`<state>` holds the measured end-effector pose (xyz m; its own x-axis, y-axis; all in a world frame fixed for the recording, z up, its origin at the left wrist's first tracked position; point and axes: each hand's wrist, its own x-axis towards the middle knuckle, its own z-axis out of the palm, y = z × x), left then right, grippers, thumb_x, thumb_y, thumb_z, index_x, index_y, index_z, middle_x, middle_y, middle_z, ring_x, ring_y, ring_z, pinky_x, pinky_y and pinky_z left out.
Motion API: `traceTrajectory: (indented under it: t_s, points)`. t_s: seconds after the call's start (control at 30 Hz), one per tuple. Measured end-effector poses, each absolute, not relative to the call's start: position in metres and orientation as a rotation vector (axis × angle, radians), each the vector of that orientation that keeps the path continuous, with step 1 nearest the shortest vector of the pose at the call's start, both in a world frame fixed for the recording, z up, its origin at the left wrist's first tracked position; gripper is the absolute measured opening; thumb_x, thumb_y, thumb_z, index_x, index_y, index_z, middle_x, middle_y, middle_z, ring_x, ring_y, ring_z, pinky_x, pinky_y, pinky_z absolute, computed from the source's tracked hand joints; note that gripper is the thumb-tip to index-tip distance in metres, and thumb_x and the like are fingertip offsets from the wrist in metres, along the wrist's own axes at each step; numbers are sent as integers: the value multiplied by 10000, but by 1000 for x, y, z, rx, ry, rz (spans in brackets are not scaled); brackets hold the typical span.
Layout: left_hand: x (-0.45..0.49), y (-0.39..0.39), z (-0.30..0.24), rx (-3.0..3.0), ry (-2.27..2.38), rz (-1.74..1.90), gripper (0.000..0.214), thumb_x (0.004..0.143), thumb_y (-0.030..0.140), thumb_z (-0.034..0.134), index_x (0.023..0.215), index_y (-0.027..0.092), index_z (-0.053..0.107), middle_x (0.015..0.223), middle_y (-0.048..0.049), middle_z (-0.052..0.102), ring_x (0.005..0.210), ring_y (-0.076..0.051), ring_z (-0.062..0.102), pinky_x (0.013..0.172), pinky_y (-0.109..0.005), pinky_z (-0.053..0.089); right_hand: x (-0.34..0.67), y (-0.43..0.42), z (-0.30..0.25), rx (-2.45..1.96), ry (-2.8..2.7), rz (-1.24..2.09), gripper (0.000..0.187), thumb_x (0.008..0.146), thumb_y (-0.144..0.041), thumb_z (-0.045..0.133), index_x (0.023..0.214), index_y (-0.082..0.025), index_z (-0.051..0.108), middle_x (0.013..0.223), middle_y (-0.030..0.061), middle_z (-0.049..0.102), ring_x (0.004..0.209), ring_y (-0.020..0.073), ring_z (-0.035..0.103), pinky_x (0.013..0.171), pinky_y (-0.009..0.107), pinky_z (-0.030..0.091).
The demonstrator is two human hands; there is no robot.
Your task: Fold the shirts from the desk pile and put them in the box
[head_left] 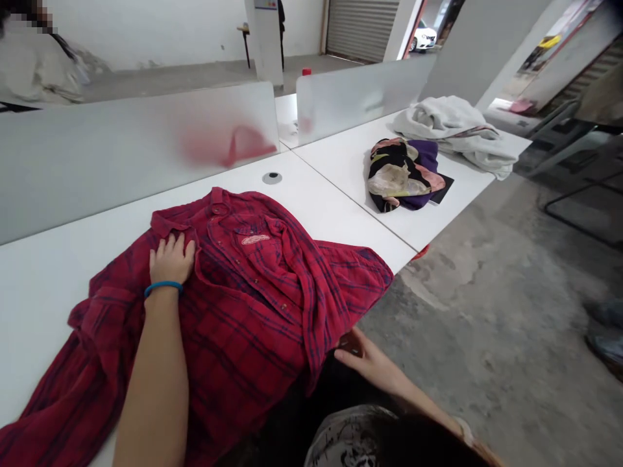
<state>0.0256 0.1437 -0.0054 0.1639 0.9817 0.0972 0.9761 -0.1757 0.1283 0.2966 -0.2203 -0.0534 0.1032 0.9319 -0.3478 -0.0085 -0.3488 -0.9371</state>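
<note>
A red plaid shirt (253, 292) lies spread on the white table (43, 272), collar toward the divider, one sleeve trailing to the near left. My left hand (171, 259) rests flat on the shirt's shoulder area, fingers stretched out; a blue band circles that wrist. My right hand (363, 353) is at the table's front edge, under the shirt's hanging right side, with its fingertips hidden in the fabric as if gripping the hem.
A frosted divider (121, 149) runs along the table's far side. The adjoining table holds a black, purple and floral garment (402, 174) and a white garment pile (457, 130). Bare concrete floor lies to the right. Another person sits beyond the divider at top left.
</note>
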Motion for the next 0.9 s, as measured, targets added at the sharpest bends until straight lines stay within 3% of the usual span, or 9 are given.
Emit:
traceTrajectory:
  t_s: [0.07,0.23,0.3,0.4,0.47,0.63,0.73,0.9]
  points:
    - [22,142,-5,2338,2016,242,595,918,365,244,1406,44,357,1475,-190,337,1369,-353,270,1106,-532,195,305,-221,-58,-1525,-923,1410,519,737,-564,654,1076,-188,541,1047,73,616,966,193,584,876,333,450]
    - [20,142,-6,2288,2022,261,613,916,389,219,1414,56,345,1491,-171,316,1384,-336,242,1119,-521,165,318,-220,-53,-1363,-1009,1673,378,718,-522,695,786,-173,566,864,18,615,866,163,583,860,325,443]
    - [20,142,-5,2274,2018,266,616,916,393,212,1416,58,342,1493,-168,315,1386,-332,237,1122,-518,158,311,-217,-53,-1315,-889,1585,404,685,-494,738,897,-195,570,963,21,620,918,160,586,897,327,441]
    - [19,142,-5,2263,2010,272,612,918,394,214,1418,65,342,1496,-165,310,1389,-331,231,1125,-512,151,295,-215,-58,-1279,-652,1506,603,654,-442,779,1158,-234,522,1139,44,609,1020,168,589,973,342,422]
    - [18,142,-5,2261,2006,275,608,919,392,223,1417,64,343,1496,-167,308,1389,-330,229,1127,-508,148,287,-217,-59,-1289,-648,1635,611,655,-428,780,1175,-205,549,1117,52,638,1026,187,602,972,346,430]
    - [16,144,-6,2248,2001,282,615,922,399,226,1416,50,338,1496,-169,306,1391,-330,223,1128,-501,150,303,-218,-25,-1345,-1281,1879,318,763,-442,658,883,-151,697,861,-12,694,833,169,626,806,265,491]
    - [15,144,-7,2245,1997,291,615,925,406,222,1416,54,337,1499,-162,304,1393,-326,220,1129,-503,147,333,-198,25,-1236,-1677,1899,293,836,-404,573,809,-144,705,753,-26,679,696,128,596,688,231,492]
    - [15,144,-6,2248,1987,301,620,923,402,231,1411,34,336,1498,-171,301,1393,-333,217,1129,-510,146,379,-148,94,-1477,-1675,1439,348,839,-446,553,722,-137,662,590,-26,591,537,85,499,516,204,414]
